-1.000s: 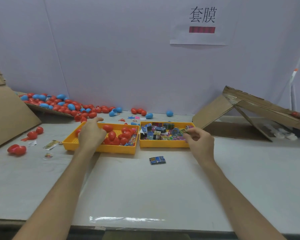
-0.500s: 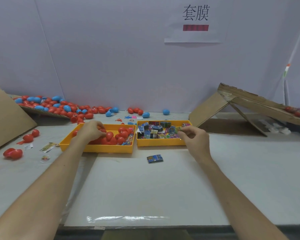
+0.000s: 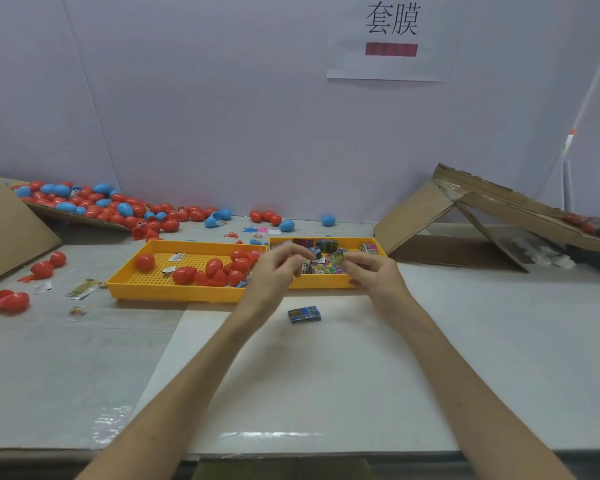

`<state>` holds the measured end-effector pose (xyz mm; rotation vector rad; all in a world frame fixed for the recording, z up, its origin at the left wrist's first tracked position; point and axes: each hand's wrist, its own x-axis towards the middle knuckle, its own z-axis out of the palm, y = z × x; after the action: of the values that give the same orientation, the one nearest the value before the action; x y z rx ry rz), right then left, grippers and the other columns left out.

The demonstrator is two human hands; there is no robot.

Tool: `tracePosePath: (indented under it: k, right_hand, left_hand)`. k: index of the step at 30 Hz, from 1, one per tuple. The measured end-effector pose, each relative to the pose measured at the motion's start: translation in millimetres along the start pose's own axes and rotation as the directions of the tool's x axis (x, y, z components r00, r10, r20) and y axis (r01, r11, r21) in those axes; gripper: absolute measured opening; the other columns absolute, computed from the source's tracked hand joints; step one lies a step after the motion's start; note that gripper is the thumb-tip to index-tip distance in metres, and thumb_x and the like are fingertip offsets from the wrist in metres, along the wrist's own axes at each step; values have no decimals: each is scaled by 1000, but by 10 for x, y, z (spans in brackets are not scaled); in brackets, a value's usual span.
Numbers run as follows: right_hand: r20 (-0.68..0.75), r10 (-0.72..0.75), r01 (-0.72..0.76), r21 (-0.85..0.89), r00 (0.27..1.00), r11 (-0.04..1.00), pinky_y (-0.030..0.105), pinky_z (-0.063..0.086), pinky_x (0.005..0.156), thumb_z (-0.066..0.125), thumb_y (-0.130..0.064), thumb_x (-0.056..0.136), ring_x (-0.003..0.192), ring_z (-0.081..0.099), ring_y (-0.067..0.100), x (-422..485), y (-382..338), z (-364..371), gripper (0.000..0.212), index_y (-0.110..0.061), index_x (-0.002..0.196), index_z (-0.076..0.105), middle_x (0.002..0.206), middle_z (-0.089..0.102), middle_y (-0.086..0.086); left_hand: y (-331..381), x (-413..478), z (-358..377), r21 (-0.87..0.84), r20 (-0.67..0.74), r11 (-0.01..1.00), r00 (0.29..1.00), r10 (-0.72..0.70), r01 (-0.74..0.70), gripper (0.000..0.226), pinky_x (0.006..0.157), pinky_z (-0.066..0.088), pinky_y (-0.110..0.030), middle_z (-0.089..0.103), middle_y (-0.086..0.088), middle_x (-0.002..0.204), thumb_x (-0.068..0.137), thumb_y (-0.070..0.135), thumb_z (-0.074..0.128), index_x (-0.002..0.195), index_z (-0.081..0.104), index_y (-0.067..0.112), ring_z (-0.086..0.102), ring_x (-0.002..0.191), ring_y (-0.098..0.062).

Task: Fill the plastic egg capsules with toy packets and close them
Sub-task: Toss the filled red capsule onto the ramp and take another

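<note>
head | left hand (image 3: 274,271): fingers curled, palm side hidden, cannot tell if it holds anything | right hand (image 3: 374,275): fingertips pinch crinkly green packet (image 3: 338,259) above right tray (image 3: 326,281), print blurred | glossy red eggs (image 3: 184,274) in perforated yellow left tray (image 3: 173,291) | 1 flat blue packet (image 3: 304,314) on table (image 3: 326,375) between wrists
</note>
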<state>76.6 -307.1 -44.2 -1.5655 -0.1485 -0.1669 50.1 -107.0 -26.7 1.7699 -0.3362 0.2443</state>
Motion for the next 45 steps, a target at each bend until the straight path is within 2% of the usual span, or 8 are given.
tracePosePath:
  k: [5,9,12,16,27,32,36,45]
  right_hand:
    - [200,36,-27,-46,979,999,45,56,93,67,-13,93,103,67,31,-42,31,36,20,-2,109,72,103,71,18]
    - [353,77,-68,-36,933,997,33,56,84,69,-25,88,96,67,20,-85,-25,80,22,-7,100,75,100,72,11]
    - [418,104,-97,-38,903,995,27,55,78,67,-17,92,90,67,17,-94,-29,68,15,-5,98,74,95,72,8]
    - [427,109,-91,-62,898,994,26,55,76,66,-5,93,84,67,15,-108,-24,87,10,-6,100,74,89,73,3]
    - [352,44,-68,56,935,996,31,57,76,72,-2,88,84,69,22,-83,-42,83,28,-17,111,74,89,73,7]
    - [336,15,-45,83,942,996,33,55,82,71,2,87,87,65,24,-85,-15,82,30,-14,112,72,84,71,5]
    - [347,18,-39,52,938,998,36,55,85,72,0,86,90,66,25,-89,-20,86,31,-11,116,71,89,71,11]
    - [302,-12,9,10,953,1000,30,52,74,75,-5,86,80,63,18,-79,-20,88,27,-18,110,74,83,71,5]
  left_hand:
    - [-122,-136,66,17,64,999,998,27,-28,29,57,42,-5,62,39,78,98,15,64,111,67,40,58,67,13]
    - [-103,-184,55,0,93,1000,995,21,-21,36,58,44,-5,64,38,80,96,8,64,119,67,35,59,70,14]
    - [-71,-171,54,-22,101,999,994,31,-29,29,57,43,-4,67,32,78,95,4,64,114,72,25,60,67,13]
    - [-78,-174,31,-26,90,999,995,50,-48,28,56,43,-4,68,29,77,93,1,64,97,74,27,61,65,11]
    - [-122,-153,39,-38,84,998,996,-41,44,27,51,41,-8,64,21,74,92,-3,62,90,74,22,57,59,7]
    - [-152,-130,43,-58,60,994,995,-84,87,13,45,36,-12,58,4,71,99,12,61,94,72,17,50,51,3]
    - [-189,-113,45,-29,73,994,992,-102,105,10,45,37,-11,60,13,63,98,26,66,94,72,20,52,51,3]
    - [-229,-135,90,136,243,982,957,-161,130,10,50,39,-6,62,25,64,92,29,74,83,74,25,57,61,10]
